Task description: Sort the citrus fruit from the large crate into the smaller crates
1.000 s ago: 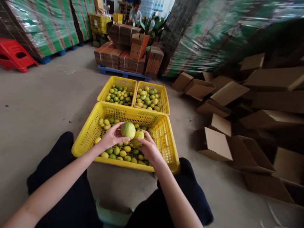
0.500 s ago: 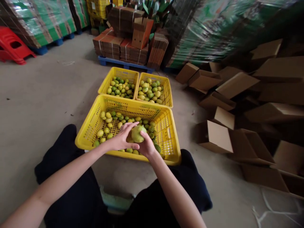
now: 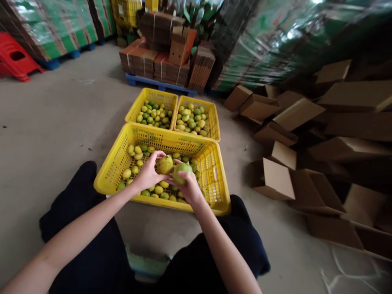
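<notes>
Over the large yellow crate (image 3: 214,183), my left hand (image 3: 149,171) is closed round a yellowish lemon (image 3: 165,164) with darker blotches. Just right of it, my right hand (image 3: 190,188) grips a greener lemon (image 3: 181,172), the thumb lying across its near side. The two fruits are held close together, and the right hand's fingertips reach toward the left one. Beneath and around my hands, several yellow and green lemons (image 3: 126,174) lie spread over the crate's slatted floor. Part of that fruit is hidden behind my hands.
Two smaller yellow crates (image 3: 131,112) of lemons stand against the far side. Cardboard boxes (image 3: 278,177) lie heaped on the right. Bundled flat cartons (image 3: 139,57) rest on a blue pallet (image 3: 159,85) behind. A red stool (image 3: 18,57) is at far left, wrapped pallet loads (image 3: 61,24) behind it.
My hands have come apart slightly. The left hand now holds a yellowish lemon of its own, moved left, while the right still holds the green one.
</notes>
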Available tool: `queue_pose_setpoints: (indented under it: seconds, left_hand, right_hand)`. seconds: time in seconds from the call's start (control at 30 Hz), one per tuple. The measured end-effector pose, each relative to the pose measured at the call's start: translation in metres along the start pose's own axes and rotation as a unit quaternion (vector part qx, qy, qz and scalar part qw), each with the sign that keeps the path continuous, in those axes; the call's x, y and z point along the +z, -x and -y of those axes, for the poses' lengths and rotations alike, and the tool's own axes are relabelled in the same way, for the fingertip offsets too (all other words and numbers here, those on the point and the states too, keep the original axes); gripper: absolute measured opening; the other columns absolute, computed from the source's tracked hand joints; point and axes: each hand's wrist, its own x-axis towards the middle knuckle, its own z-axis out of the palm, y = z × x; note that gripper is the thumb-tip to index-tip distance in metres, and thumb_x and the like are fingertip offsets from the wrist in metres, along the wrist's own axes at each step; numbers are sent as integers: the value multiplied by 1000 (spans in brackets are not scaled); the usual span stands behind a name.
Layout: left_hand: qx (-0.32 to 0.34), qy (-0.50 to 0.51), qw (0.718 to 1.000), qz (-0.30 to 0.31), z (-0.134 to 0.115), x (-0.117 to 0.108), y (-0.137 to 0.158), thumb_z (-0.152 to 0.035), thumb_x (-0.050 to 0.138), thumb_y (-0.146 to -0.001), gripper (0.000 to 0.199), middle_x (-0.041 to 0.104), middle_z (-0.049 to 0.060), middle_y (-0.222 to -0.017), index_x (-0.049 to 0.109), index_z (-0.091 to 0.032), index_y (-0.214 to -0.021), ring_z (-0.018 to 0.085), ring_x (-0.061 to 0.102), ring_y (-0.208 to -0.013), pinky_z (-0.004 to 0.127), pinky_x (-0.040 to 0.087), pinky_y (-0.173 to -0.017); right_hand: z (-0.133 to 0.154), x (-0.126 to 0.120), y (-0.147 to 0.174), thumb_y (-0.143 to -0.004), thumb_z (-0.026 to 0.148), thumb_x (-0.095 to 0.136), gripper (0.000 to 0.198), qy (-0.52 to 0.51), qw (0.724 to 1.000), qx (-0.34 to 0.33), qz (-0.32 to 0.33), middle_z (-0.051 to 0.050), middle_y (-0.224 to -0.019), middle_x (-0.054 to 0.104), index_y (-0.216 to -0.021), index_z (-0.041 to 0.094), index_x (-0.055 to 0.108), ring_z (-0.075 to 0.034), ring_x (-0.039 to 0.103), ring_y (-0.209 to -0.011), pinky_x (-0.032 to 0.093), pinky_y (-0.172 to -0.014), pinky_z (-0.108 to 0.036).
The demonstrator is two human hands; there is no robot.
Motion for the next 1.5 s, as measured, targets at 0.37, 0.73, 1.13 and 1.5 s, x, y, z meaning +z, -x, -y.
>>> queue_pose_setpoints:
  seconds: [0.37,0.73,1.13,1.5]
  left_hand:
    - [33,36,995,85,4,-6,0,-20,85,-65,57,51,8,-125,64,-27,-118,26,50,-122,37,47,-100]
    - [-204,292,925,131,-3,-12,-6,-15,85,-65,53,70,12,-114,69,-16,-115,27,63,-111,40,46,-101]
    - [-323,478,816,-32,7,13,-11,-25,70,-83,23,71,10,-95,63,-12,-100,18,69,-89,30,58,-84]
    - [-325,552,747,-177,2,-2,-15,-35,46,-92,28,62,5,-71,63,-13,-94,11,58,-57,17,49,-49]
  right_hand:
    - [8,-10,4,-73,32,73,29,244,931,-261,-72,0,-99,63,-100,27,63,-21,56,-93,47,-87,-35]
    - [6,-16,-11,-74,57,65,35,-63,998,12,-15,0,-61,61,-78,22,60,-17,56,-49,42,-39,-28]
    - [-7,-14,-23,-74,51,73,40,-81,996,-37,-6,-3,-104,74,-103,24,67,-23,66,-104,56,-80,-33]
    - [-6,-15,-18,-73,48,73,30,-117,992,56,-2,0,-63,66,-80,21,62,-17,62,-51,43,-37,-24]
